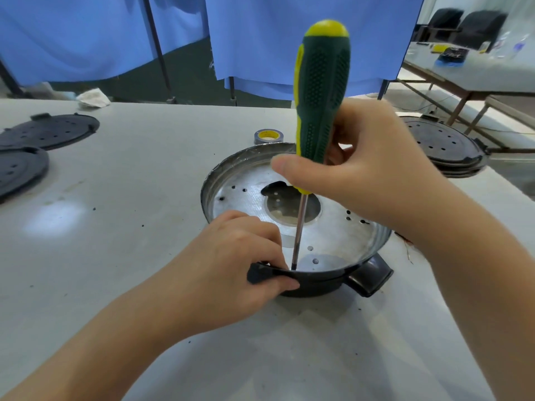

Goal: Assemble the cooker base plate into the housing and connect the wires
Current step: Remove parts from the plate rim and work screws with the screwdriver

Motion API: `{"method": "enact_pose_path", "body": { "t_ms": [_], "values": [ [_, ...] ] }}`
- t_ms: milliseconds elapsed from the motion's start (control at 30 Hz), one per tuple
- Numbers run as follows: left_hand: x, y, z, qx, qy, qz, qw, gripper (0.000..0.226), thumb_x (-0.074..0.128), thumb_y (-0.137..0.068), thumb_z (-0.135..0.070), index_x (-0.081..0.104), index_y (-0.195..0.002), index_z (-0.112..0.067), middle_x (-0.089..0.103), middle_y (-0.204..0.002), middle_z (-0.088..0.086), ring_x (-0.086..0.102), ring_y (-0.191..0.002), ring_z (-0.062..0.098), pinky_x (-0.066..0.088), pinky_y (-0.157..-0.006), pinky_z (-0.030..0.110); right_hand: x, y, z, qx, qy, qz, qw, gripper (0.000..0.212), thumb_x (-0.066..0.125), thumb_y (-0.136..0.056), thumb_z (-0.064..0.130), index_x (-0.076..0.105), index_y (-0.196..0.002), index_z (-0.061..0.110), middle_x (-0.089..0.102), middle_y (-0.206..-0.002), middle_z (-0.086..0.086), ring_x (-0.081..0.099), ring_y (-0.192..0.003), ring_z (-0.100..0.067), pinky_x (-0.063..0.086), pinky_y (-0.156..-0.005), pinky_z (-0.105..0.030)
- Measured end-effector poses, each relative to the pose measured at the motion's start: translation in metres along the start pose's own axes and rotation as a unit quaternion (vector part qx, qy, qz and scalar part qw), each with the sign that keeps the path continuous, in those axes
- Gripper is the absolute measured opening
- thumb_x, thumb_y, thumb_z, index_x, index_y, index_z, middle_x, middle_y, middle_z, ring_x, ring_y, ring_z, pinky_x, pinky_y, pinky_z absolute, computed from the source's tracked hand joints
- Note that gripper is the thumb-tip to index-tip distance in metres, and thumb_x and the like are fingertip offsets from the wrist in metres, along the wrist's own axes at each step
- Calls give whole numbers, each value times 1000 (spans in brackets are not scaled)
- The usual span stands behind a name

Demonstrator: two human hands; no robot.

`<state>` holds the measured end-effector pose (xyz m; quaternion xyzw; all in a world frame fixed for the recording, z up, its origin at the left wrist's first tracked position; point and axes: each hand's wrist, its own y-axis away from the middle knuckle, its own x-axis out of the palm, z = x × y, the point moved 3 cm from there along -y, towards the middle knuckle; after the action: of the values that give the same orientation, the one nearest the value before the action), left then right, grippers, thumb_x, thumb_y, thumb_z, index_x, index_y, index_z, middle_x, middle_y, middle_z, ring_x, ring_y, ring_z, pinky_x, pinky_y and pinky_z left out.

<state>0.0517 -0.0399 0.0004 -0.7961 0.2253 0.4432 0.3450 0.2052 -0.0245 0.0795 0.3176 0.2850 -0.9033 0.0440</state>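
Observation:
The cooker housing point(321, 280), a black-rimmed round shell, sits in the middle of the table with the silver base plate point(341, 230) lying inside it. My left hand point(231, 264) grips the housing's near rim, fingers curled over the edge. My right hand point(362, 180) holds a green and yellow screwdriver point(321, 96) upright; its tip touches the plate right beside my left fingers. Thin wires point(406, 244) stick out at the housing's right side.
Black perforated discs lie at the far left point(49, 130) and in a stack at the right point(445, 146). A roll of tape point(268, 136) stands behind the housing. Blue curtains hang beyond the table's far edge, and another table with chairs stands at the back right.

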Motion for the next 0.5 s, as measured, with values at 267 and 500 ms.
{"method": "enact_pose_path", "body": {
  "t_ms": [267,500],
  "values": [
    [-14,-10,-10,-154,260,-116,946,30,88,-61,-40,66,-75,-25,70,-74,-14,70,-69,4,54,-66,24,-3,2,0,22,29,-37,999,40,75,-76,31,51,-66,0,46,-56,-13,37,-48,-9,31,-48,-16],
    [-20,-24,-14,-193,293,-152,924,18,85,-69,-9,72,-76,-18,73,-67,-5,72,-64,15,60,-70,31,-4,4,2,70,96,-25,993,57,66,-66,69,60,-76,13,60,-64,6,55,-58,-7,43,-57,-21]
  ]
}}
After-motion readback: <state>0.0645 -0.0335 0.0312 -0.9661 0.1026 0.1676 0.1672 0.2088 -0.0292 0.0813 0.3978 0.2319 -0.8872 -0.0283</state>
